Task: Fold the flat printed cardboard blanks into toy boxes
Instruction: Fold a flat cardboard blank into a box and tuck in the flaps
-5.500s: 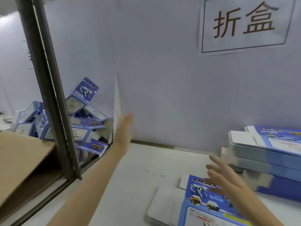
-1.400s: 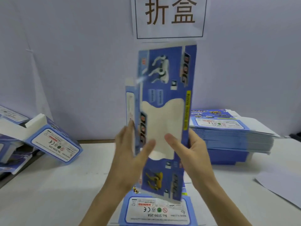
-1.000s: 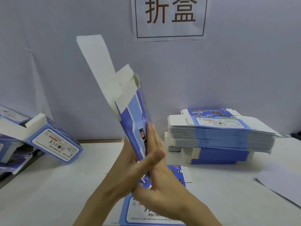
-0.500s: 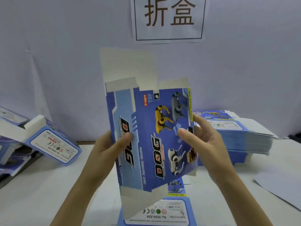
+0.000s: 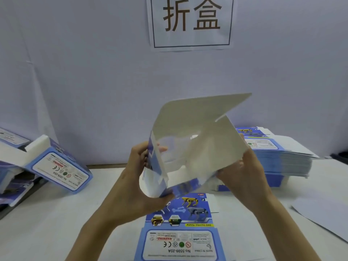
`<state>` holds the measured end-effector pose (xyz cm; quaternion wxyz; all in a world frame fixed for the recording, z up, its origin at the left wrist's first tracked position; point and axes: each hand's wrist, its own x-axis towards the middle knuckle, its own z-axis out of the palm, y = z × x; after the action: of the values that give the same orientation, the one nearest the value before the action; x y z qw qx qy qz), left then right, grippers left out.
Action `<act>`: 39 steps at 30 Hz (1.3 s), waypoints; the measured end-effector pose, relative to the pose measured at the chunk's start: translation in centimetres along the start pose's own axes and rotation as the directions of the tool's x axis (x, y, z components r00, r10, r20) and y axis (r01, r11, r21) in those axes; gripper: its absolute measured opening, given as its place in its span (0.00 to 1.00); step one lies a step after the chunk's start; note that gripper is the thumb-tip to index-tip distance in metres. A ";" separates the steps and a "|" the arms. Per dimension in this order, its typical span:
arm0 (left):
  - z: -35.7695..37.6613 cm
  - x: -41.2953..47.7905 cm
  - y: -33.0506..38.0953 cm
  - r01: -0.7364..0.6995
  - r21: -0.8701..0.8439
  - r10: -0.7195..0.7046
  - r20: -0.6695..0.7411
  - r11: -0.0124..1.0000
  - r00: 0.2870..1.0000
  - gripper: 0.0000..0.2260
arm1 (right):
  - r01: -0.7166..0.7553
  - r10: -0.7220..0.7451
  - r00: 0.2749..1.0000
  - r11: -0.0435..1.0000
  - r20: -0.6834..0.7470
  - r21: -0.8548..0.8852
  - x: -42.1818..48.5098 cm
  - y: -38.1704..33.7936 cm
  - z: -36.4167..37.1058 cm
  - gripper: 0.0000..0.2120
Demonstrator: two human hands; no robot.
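I hold a blue printed cardboard blank (image 5: 195,146) above the table, opened into a tube with its white inside facing me and a large white flap raised at the top. My left hand (image 5: 139,178) grips its left blue side panel, fingers curled round the edge. My right hand (image 5: 243,170) grips its right side from underneath. Below it, a flat blank (image 5: 180,232) lies on the table with the robot dog print and warning label up. A tall stack of flat blanks (image 5: 278,157) sits at the right.
Folded blue boxes (image 5: 58,170) are heaped at the left edge of the white table (image 5: 47,223). A white sheet (image 5: 323,215) lies at the right. A wall with a paper sign (image 5: 191,23) stands close behind.
The blank stood upright with its printed face toward me; it has since tipped over and opened into a tube showing its white inside. Both hands shifted lower on its sides.
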<state>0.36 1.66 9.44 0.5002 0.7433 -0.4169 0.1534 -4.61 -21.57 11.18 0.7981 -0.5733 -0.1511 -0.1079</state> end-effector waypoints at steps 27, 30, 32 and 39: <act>1.0 0.1 1.6 -0.130 0.138 0.111 0.132 0.982 0.985 0.41 | -0.128 0.121 0.990 0.987 -0.077 -0.094 -0.2 -0.4 -0.1 0.15; 0.6 0.2 1.1 -0.106 0.154 0.091 0.104 0.982 0.990 0.42 | -0.112 0.102 0.993 0.973 -0.060 -0.203 -0.1 -0.2 -0.4 0.18; 0.2 0.3 0.7 -0.088 0.155 0.079 0.067 0.984 0.995 0.42 | -0.153 0.173 0.984 0.949 0.050 -0.275 -0.2 -0.3 -0.5 0.08; 0.3 0.1 -0.3 0.055 0.044 -0.057 0.032 0.997 0.998 0.44 | -0.287 0.292 0.954 0.804 -0.074 -0.522 0.0 0.2 -1.3 0.10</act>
<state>0.62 1.41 9.15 0.4810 0.7678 -0.4008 0.1360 -4.37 -22.69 10.63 0.6165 -0.7865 -0.0304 -0.0196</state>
